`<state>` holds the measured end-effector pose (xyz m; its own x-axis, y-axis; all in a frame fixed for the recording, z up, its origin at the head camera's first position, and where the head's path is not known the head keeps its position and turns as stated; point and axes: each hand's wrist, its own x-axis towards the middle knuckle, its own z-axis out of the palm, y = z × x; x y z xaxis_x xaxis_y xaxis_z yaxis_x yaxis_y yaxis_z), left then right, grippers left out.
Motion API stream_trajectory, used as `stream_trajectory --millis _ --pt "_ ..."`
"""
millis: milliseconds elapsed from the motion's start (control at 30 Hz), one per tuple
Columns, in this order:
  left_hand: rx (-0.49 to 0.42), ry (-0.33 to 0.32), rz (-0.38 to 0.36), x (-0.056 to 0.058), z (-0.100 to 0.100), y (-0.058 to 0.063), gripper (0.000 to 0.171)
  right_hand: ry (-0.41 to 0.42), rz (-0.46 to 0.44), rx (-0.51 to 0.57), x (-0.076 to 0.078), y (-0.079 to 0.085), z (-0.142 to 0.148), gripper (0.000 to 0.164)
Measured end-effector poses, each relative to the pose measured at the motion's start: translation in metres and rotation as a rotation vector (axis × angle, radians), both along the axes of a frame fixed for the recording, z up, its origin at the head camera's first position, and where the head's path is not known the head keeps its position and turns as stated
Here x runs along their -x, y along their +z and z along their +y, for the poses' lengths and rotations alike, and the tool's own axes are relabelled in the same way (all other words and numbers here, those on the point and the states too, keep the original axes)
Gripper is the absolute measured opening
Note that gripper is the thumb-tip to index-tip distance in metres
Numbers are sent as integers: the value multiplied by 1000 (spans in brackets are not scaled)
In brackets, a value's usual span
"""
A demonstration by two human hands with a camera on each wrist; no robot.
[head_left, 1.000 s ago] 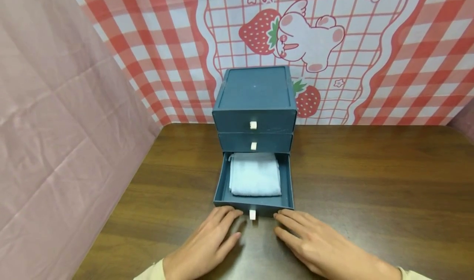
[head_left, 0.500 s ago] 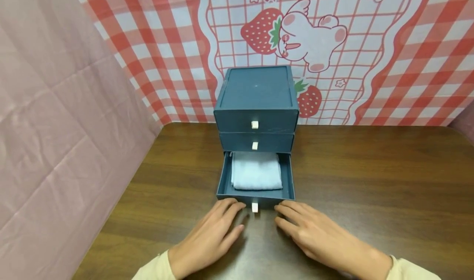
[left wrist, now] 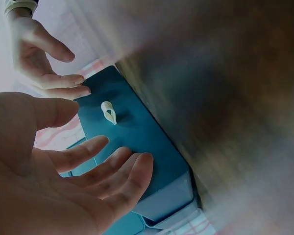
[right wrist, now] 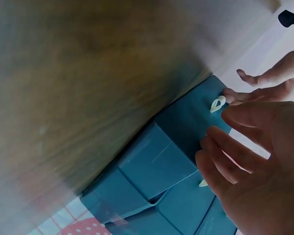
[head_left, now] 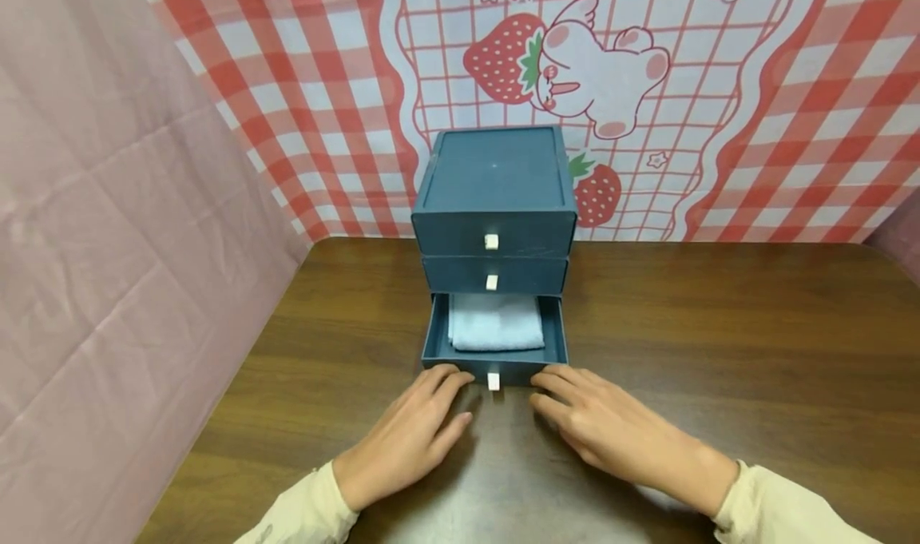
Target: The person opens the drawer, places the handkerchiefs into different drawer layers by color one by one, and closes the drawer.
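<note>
A dark teal chest of three drawers (head_left: 496,168) stands on the table with its bottom drawer (head_left: 436,352) pulled part-way out. Inside that drawer lies a folded white cloth (head_left: 497,324). My left hand (head_left: 406,436) touches the left part of the drawer's front with its fingertips, the thumb held apart. On the right part of the same front rest the fingertips of my right hand (head_left: 611,424). Between the hands a small white pull tab (head_left: 493,382) sticks out, untouched; the left wrist view shows this loop tab (left wrist: 109,113) too. Neither hand grips anything.
The two upper drawers, each with a white tab (head_left: 492,242), are closed. Brown wooden table (head_left: 719,352) surface extends to both sides. Behind hangs a red-and-white checked cloth (head_left: 316,89) with strawberries; a pink curtain (head_left: 129,248) hangs at the left.
The bottom drawer has slid inward, toward the chest, with both hands following on its front. Less of the cloth and of the drawer's inside shows now.
</note>
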<state>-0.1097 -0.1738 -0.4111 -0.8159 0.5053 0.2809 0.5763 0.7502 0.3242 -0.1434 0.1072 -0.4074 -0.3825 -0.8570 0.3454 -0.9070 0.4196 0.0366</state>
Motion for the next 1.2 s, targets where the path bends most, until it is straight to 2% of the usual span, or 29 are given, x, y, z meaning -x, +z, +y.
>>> stream_trajectory --millis 300,533,833,1200 --pt "-5 5 14 18 4 6 42 -43 17 -13 18 -1 -3 28" --pt "-7 9 17 26 7 2 40 -70 21 -21 30 -1 -4 25" --pt "-18 2 13 37 9 0 42 -103 4 -35 46 1 -6 30" --pt "-31 20 55 58 12 -4 35 -125 -12 10 67 0 -6 32"
